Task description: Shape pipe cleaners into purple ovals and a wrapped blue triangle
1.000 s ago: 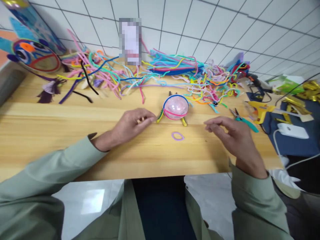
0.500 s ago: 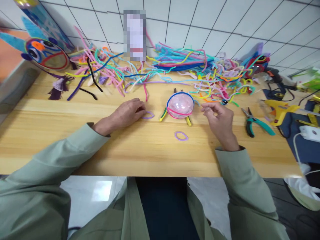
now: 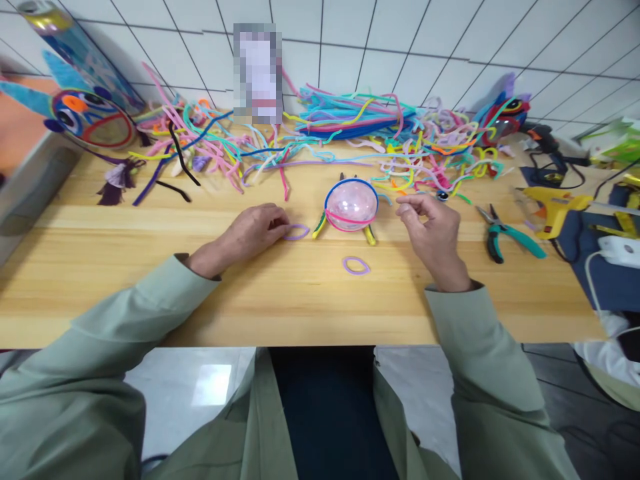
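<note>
My left hand rests low over the table, thumb and fingertips closed on the end of a small purple pipe-cleaner loop. A second purple loop lies flat nearer the table's front edge. Between my hands sits a clear plastic dome with a blue pipe cleaner around its rim and a pink one across its lower side. Pliers with yellow-green handles stick out from under it. To the dome's right, my right hand is raised a little with thumb and index pinched; anything between the fingertips is too small to make out.
Loose pipe cleaners pile along the wall, around a propped phone-like panel. Teal-handled pliers and a yellow glue gun lie at right. Decorated fish-like faces stand at left and right.
The view has shifted slightly, so everything on the table appears a little further left. Both hands keep nearly the same pose beside the dome and loops.
</note>
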Demonstrator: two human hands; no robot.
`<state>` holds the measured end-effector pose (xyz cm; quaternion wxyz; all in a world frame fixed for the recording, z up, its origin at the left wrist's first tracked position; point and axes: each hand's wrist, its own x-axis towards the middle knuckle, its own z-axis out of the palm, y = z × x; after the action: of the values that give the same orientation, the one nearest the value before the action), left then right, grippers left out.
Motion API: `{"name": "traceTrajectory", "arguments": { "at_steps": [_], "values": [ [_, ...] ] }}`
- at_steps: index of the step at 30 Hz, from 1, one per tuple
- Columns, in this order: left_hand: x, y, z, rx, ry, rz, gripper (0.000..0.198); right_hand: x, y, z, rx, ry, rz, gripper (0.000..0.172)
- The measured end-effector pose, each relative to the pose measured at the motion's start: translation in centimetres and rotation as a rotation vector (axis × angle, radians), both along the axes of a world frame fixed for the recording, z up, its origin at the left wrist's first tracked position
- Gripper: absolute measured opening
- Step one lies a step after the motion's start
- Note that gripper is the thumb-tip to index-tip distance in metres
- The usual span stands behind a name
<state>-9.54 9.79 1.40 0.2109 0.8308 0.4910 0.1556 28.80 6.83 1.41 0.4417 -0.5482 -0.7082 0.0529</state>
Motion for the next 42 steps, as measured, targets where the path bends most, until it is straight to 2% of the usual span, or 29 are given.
{"name": "traceTrajectory", "arguments": {
  "at_steps": [8, 12, 16, 19, 21, 26, 32, 42],
  "values": [
    [0.5, -0.1, 0.4, 0.069, -0.2, 0.08, 0.021, 0.0, 0.0, -0.2, -0.027, 0.039, 0.006, 0.029],
    [1.1, -0.3, 0.7, 0.092, -0.296, 0.09, 0.026, 0.1, 0.1, -0.2, -0.021, 0.045, -0.011, 0.033],
    [2.5, -0.1, 1.1, 0.036, -0.37, 0.087, 0.034, -0.4, 0.3, -0.6, -0.024, 0.081, 0.013, 0.034],
    [3.9, 0.2, 1.6, -0.047, -0.42, 0.063, 0.048, -1.1, 0.3, -1.0, -0.068, 0.119, 0.1, 0.034],
    [4.9, 0.6, 1.7, -0.083, -0.436, 0.014, 0.06, -1.5, 0.2, -1.4, -0.115, 0.12, 0.161, 0.042],
    [6.8, 2.0, 0.5, -0.142, -0.461, -0.083, 0.083, -1.9, 0.2, -1.7, -0.192, 0.089, 0.21, 0.055],
    [8.1, 2.5, -0.5, -0.162, -0.549, -0.186, 0.068, -2.0, 0.1, -1.6, -0.244, 0.108, 0.219, 0.053],
    [8.3, 1.9, -0.9, -0.128, -0.585, -0.147, 0.067, -2.4, 0.2, -1.7, -0.255, 0.186, 0.235, 0.06]
  ]
}}
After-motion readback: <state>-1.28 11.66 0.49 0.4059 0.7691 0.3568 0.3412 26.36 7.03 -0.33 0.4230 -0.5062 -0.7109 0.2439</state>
